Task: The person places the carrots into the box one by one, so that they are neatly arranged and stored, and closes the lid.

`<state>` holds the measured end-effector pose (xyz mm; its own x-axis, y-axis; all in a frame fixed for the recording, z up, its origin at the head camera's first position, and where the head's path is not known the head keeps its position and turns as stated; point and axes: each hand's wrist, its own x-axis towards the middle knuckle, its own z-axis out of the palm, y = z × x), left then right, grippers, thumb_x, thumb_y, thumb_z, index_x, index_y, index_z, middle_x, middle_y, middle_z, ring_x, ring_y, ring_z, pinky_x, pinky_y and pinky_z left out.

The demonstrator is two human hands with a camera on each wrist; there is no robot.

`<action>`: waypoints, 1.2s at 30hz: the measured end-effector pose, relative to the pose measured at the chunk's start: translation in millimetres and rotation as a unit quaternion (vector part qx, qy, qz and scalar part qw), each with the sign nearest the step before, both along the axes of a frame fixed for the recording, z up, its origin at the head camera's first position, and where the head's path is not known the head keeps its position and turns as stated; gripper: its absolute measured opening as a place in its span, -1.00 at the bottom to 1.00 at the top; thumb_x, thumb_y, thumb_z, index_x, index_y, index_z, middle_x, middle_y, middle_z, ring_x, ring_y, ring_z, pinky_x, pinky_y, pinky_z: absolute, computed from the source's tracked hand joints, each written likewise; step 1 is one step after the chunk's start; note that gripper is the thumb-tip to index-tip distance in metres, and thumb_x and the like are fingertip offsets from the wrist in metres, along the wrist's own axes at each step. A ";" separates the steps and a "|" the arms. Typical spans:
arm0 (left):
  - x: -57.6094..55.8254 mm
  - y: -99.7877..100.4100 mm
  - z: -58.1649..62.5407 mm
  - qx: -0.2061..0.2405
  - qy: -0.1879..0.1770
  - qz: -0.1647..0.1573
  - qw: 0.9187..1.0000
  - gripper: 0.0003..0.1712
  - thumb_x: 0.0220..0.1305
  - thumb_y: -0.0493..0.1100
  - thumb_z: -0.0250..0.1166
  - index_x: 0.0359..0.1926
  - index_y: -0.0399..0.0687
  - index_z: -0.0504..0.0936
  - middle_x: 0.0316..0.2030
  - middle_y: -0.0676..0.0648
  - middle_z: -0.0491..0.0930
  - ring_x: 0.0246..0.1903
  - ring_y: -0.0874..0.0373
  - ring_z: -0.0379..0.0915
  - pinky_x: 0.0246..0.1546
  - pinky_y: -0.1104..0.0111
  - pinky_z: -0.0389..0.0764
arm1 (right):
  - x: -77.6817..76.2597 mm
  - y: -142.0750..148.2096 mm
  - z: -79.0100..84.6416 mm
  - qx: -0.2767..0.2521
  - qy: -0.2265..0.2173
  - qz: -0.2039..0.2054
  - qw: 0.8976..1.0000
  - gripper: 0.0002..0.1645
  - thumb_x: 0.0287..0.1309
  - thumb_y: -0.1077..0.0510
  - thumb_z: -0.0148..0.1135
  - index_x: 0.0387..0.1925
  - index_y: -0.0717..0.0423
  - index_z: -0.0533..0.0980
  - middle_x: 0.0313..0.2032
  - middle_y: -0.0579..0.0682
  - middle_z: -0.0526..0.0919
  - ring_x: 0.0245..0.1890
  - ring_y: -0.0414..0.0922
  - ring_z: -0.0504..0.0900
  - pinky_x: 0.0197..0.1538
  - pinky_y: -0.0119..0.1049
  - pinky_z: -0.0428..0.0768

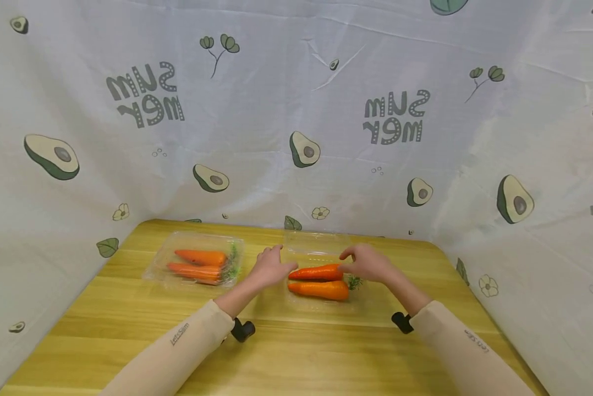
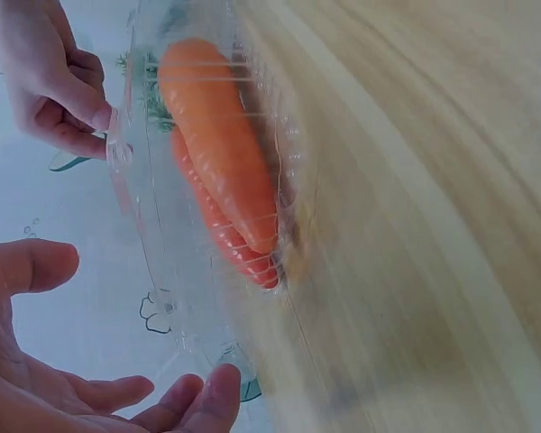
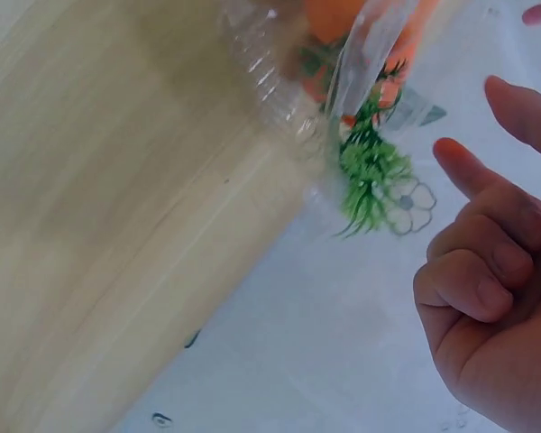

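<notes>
A clear plastic box [image 1: 321,306] with its lid [image 1: 316,242] raised at the back holds two orange carrots [image 1: 318,290] with green tops [image 3: 370,171]. My left hand [image 1: 272,268] is at the box's left end, its fingers spread and nothing held, as the left wrist view also shows. At the right end, my right hand [image 1: 368,263] hovers by the carrots' thick ends. Its thumb and index finger are apart, while the other fingers [image 3: 473,275] curl towards the palm. Whether the right fingertips touch the box rim I cannot tell.
Another clear plastic box [image 1: 177,247] with two carrots [image 1: 197,272] and green tops stands on the left of the wooden table [image 1: 296,352]. A white patterned curtain [image 1: 257,121] rises behind the table and along both sides.
</notes>
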<state>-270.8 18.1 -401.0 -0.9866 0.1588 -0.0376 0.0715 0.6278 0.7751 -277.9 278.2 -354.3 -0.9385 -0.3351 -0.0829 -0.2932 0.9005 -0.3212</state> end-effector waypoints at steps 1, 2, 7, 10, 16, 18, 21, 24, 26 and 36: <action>-2.2 0.8 0.0 0.001 -0.004 0.001 1.000 -0.09 0.29 0.13 0.30 0.51 -0.20 0.22 0.45 -0.35 0.21 0.44 -0.29 0.09 0.35 -0.15 0.30 | -1.9 2.8 0.2 -0.012 0.002 -0.005 1.000 -0.53 0.26 0.02 0.34 0.07 0.27 0.64 -0.38 0.03 0.60 -0.43 -0.10 0.45 -0.36 -0.24 0.42; -4.0 1.6 0.3 -0.001 -0.010 0.003 1.000 -0.09 0.29 0.12 0.29 0.51 -0.21 0.21 0.46 -0.35 0.19 0.45 -0.29 0.07 0.36 -0.15 0.29 | -3.9 5.9 0.1 -0.024 0.003 -0.007 1.000 -0.51 0.28 0.01 0.32 0.08 0.29 0.63 -0.44 0.02 0.54 -0.47 -0.11 0.38 -0.40 -0.25 0.35; -14.5 5.4 1.8 -0.010 -0.019 0.013 1.000 -0.12 0.32 0.06 0.30 0.49 -0.30 0.22 0.44 -0.39 0.21 0.43 -0.32 0.10 0.37 -0.13 0.28 | -16.0 21.0 -5.5 -0.070 0.009 -0.036 0.997 -0.49 0.33 0.01 0.27 0.12 0.33 0.60 -0.49 0.01 0.47 -0.52 -0.14 0.29 -0.42 -0.27 0.29; -21.3 7.3 1.5 -0.011 -0.024 0.022 0.999 -0.15 0.35 0.05 0.28 0.48 -0.31 0.23 0.42 -0.39 0.23 0.42 -0.33 0.12 0.36 -0.13 0.29 | -23.8 28.9 -10.8 -0.092 0.006 -0.056 0.994 -0.47 0.35 0.02 0.25 0.14 0.36 0.58 -0.37 0.12 0.58 -0.48 -0.11 0.33 -0.39 -0.26 0.32; -32.8 11.5 -1.7 0.022 -0.056 0.030 0.998 -0.19 0.41 0.03 0.23 0.49 -0.32 0.20 0.46 -0.38 0.19 0.45 -0.31 0.12 0.39 -0.11 0.27 | -36.6 41.5 -22.1 -0.113 0.004 -0.091 0.989 -0.48 0.37 0.02 0.24 0.14 0.36 0.58 0.11 0.36 0.58 -0.19 0.08 0.51 -0.17 -0.12 0.50; -36.7 13.2 -2.2 0.036 -0.064 0.032 0.997 -0.21 0.43 0.00 0.21 0.49 -0.35 0.19 0.46 -0.38 0.19 0.44 -0.30 0.13 0.39 -0.09 0.28 | -39.6 44.4 -25.8 -0.117 0.002 -0.101 0.988 -0.49 0.38 0.01 0.22 0.14 0.35 0.59 0.19 0.39 0.53 -0.05 0.16 0.53 -0.05 -0.03 0.55; -42.4 15.6 -3.1 0.040 -0.072 0.036 0.996 -0.24 0.45 -0.03 0.18 0.48 -0.38 0.19 0.45 -0.38 0.21 0.42 -0.29 0.17 0.37 -0.07 0.32 | -42.3 47.6 -29.2 -0.123 -0.006 -0.114 0.986 -0.48 0.41 0.00 0.19 0.13 0.36 0.58 0.22 0.42 0.50 0.09 0.27 0.52 0.07 0.11 0.55; -47.9 17.3 -4.1 0.037 -0.083 0.038 0.995 -0.25 0.47 -0.04 0.16 0.48 -0.38 0.19 0.42 -0.37 0.27 0.16 -0.19 0.45 0.16 0.02 0.51 | -44.5 49.6 -31.8 -0.128 -0.014 -0.127 0.984 -0.47 0.43 -0.02 0.16 0.13 0.37 0.58 0.21 0.42 0.51 0.15 0.32 0.50 0.13 0.16 0.53; -51.3 18.0 -4.5 0.036 -0.094 0.038 0.994 -0.26 0.47 -0.05 0.15 0.48 -0.38 0.19 0.38 -0.35 0.33 -0.19 -0.05 0.51 -0.13 0.13 0.57 | -45.2 50.7 -33.0 -0.133 -0.022 -0.134 0.982 -0.45 0.43 -0.03 0.16 0.14 0.38 0.57 0.21 0.42 0.51 0.18 0.33 0.49 0.15 0.18 0.52; -61.1 19.1 -5.8 0.064 -0.115 0.054 0.990 -0.40 0.43 -0.21 0.13 0.40 -0.41 0.31 0.16 -0.31 0.44 -0.64 0.16 0.16 -0.58 0.35 0.32 | -50.7 50.5 -42.4 -0.145 -0.049 -0.144 0.978 -0.39 0.44 -0.06 0.14 0.18 0.41 0.53 0.23 0.42 0.50 0.13 0.28 0.54 0.09 0.10 0.56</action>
